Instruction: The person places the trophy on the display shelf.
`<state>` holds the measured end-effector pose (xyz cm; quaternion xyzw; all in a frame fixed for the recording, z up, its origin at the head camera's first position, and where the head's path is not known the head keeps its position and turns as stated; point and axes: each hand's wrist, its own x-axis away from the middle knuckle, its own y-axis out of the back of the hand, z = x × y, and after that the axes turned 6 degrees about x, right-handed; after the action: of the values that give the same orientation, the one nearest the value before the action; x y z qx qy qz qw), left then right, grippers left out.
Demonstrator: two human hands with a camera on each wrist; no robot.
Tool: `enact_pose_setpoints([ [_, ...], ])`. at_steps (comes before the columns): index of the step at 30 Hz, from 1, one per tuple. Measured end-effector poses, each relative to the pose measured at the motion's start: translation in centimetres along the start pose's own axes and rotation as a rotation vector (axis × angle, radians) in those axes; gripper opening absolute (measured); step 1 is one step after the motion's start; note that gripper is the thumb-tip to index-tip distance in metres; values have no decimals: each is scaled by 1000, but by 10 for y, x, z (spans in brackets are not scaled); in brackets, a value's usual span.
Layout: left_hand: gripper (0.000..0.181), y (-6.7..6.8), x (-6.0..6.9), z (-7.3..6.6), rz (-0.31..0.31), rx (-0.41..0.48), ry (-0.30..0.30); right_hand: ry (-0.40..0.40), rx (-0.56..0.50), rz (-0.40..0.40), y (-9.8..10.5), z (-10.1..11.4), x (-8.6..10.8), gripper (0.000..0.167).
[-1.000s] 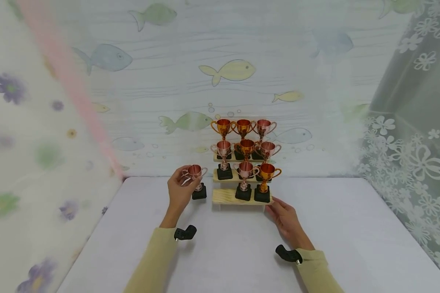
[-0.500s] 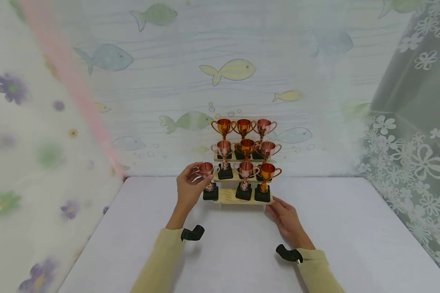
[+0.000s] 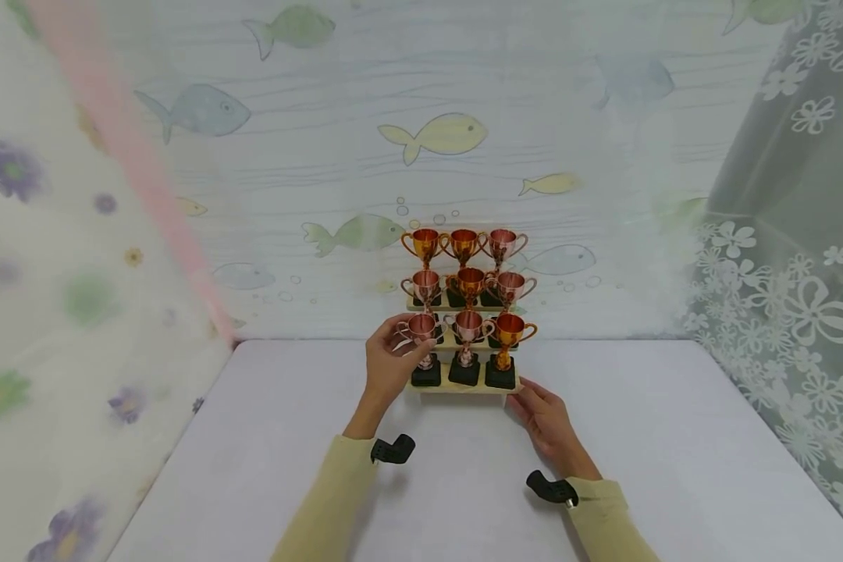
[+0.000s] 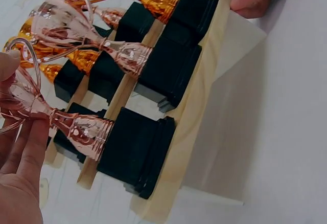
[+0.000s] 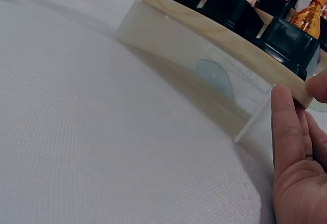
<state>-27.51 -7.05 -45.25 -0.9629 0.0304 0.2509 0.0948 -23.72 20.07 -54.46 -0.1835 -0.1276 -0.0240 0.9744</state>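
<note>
My left hand [image 3: 388,365] holds a pink-copper trophy cup [image 4: 84,137] by its bowl and handle. The cup's black square base rests at the left end of the front step of a tiered wooden display stand [image 4: 207,88]. Beside it on that step stand another pink trophy [image 3: 467,328] and an orange-gold trophy [image 3: 509,332]. At the step's right end, my right hand [image 3: 549,421] pinches the wooden board, thumb on the edge and fingers beneath, as the right wrist view shows.
Behind, the two higher steps carry several more gold [image 3: 464,243] and pink trophies [image 3: 511,287], closely spaced. Translucent supports [image 5: 168,37] hold up the front board. A white-covered table [image 3: 457,484] lies beneath, with a fish-patterned curtain [image 3: 288,156] at the back.
My left hand has carried the pink trophy rightward from beside the stand onto the left end of the front step. My right hand has stayed at the stand's right end.
</note>
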Motion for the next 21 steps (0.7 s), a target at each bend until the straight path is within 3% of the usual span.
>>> enact_pose_setpoints([
  [3,48,-6,3,-11,-7,14,12,3,2,-1,0,-1,0,55],
  [11,47,-9,3,-9,-8,-3,-11,-1,4,-12,-2,-1,1,53],
  [18,49,-6,-1,18,-24,-14,-21,13,17,-19,-1,-1,2,56],
  [21,50,-5,-1,22,-34,-15,-28,20,25,-24,-2,-1,2,57],
])
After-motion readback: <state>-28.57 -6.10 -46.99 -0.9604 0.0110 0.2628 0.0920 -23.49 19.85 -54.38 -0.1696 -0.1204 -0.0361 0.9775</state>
